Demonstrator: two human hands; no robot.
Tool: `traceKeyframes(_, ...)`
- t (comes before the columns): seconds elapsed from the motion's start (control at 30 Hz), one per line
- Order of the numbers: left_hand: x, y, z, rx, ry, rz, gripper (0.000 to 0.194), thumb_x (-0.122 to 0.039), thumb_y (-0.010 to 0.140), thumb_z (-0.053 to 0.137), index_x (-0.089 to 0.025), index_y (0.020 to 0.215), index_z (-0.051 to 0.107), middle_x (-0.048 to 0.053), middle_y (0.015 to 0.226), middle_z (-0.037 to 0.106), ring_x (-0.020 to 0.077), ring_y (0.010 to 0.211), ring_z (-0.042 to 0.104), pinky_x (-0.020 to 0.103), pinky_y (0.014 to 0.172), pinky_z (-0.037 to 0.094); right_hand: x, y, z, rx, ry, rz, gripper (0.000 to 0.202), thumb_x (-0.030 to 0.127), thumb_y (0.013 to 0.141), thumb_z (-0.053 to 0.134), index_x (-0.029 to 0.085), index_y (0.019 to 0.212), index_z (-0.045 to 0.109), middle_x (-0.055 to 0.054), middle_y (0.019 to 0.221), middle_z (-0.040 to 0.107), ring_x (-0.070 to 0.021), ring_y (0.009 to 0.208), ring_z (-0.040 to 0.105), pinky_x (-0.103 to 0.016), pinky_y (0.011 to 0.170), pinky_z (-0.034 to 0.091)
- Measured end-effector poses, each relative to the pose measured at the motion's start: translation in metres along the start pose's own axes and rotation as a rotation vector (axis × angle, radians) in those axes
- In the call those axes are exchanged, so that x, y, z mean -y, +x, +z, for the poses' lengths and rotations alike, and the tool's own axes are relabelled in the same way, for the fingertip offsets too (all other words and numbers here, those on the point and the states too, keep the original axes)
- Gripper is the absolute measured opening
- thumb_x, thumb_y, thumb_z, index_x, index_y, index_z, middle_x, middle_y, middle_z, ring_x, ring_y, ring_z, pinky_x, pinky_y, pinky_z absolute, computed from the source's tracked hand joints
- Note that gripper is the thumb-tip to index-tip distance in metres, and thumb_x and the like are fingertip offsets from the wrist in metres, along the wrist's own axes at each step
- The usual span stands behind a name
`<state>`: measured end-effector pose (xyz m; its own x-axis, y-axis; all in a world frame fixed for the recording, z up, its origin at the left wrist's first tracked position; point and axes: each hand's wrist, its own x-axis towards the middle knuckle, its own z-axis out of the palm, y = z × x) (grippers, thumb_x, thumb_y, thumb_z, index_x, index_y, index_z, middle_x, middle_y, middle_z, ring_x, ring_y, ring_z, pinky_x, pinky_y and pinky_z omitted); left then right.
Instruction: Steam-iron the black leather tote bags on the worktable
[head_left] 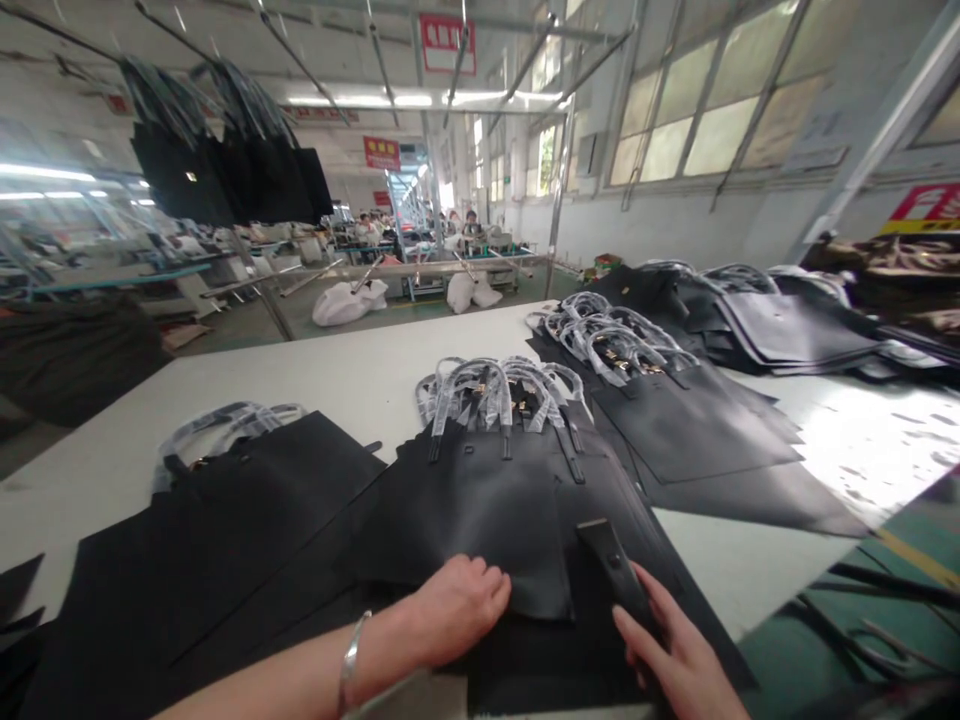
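My left hand (465, 605), with a silver bangle at the wrist, is closed with its fingers curled on the lower edge of a black bag panel (495, 520). Plastic-wrapped handles (504, 395) stand along the panel's far side, with gold-coloured fittings between them. In my right hand (667, 640) is a long black tool (616, 565) with a wide flat end and a small round spot on its face; its exact kind is unclear. The tool's end is over the black sheets just right of the panel. My right hand's lower part is cut off by the frame.
More black panels with wrapped handles lie left (247, 480) and right (690, 420) on the white table (337, 350). Further black pieces (795, 325) are stacked at the back right. Finished-looking black bags (225, 170) hang from a metal rack. People sit far behind.
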<state>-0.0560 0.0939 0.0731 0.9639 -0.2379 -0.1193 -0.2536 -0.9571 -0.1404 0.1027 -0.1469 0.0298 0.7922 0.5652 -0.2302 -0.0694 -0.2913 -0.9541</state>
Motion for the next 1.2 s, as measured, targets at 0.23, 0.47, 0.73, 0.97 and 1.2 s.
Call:
traceKeyframes(0.23, -0.015, 0.006, 0.005, -0.130, -0.351, -0.113, 0.064, -0.050, 0.083, 0.060, -0.025, 0.139, 0.042, 0.014, 0.150, 0.033, 0.0349, 0.135, 0.034, 0.056, 0.110, 0.028, 0.057, 0.046, -0.021, 0.203, -0.096, 0.107, 0.061, 0.047, 0.085, 0.056, 0.022, 0.139, 0.040, 0.003, 0.067, 0.055, -0.0146, 0.054, 0.056, -0.022, 0.044, 0.045)
traceKeyframes(0.47, -0.016, 0.007, 0.033, -0.159, -0.389, -0.141, 0.073, -0.040, 0.084, 0.062, -0.032, 0.148, 0.026, 0.008, 0.159, 0.010, 0.0332, 0.145, 0.012, 0.061, 0.116, 0.009, 0.107, 0.100, 0.002, 0.375, -0.151, 0.174, 0.025, 0.036, 0.091, 0.050, 0.018, 0.107, 0.057, 0.001, 0.069, 0.056, -0.0106, 0.045, 0.052, -0.020, 0.036, 0.040)
traceKeyframes(0.73, -0.014, 0.008, 0.037, -0.189, -0.398, -0.147, 0.080, -0.058, 0.081, 0.062, -0.031, 0.148, 0.028, 0.009, 0.158, 0.013, 0.0345, 0.144, 0.013, 0.060, 0.116, 0.009, 0.142, 0.113, 0.004, 0.176, -0.141, 0.019, 0.029, 0.037, 0.089, 0.054, 0.022, 0.114, 0.056, 0.002, 0.076, 0.058, -0.0106, 0.051, 0.054, -0.019, 0.040, 0.044)
traceKeyframes(0.97, -0.020, 0.018, 0.041, -0.253, -0.364, -0.206, 0.070, -0.065, 0.088, 0.049, -0.027, 0.145, 0.035, 0.012, 0.156, 0.020, 0.0339, 0.144, 0.014, 0.059, 0.115, 0.010, 0.094, 0.000, -0.049, 0.201, -0.169, 0.244, 0.077, 0.053, 0.071, 0.070, 0.021, 0.137, 0.049, 0.003, 0.065, 0.056, -0.0144, 0.053, 0.055, -0.022, 0.043, 0.043)
traceKeyframes(1.2, -0.022, 0.020, 0.046, -0.260, -0.321, -0.207, 0.069, -0.066, 0.088, 0.047, -0.028, 0.145, 0.035, 0.011, 0.157, 0.018, 0.0330, 0.144, 0.013, 0.058, 0.115, 0.008, 0.044, -0.069, -0.055, 0.239, -0.152, 0.445, 0.085, 0.061, 0.070, 0.067, 0.019, 0.141, 0.047, 0.003, 0.061, 0.057, -0.0121, 0.050, 0.052, -0.020, 0.044, 0.036)
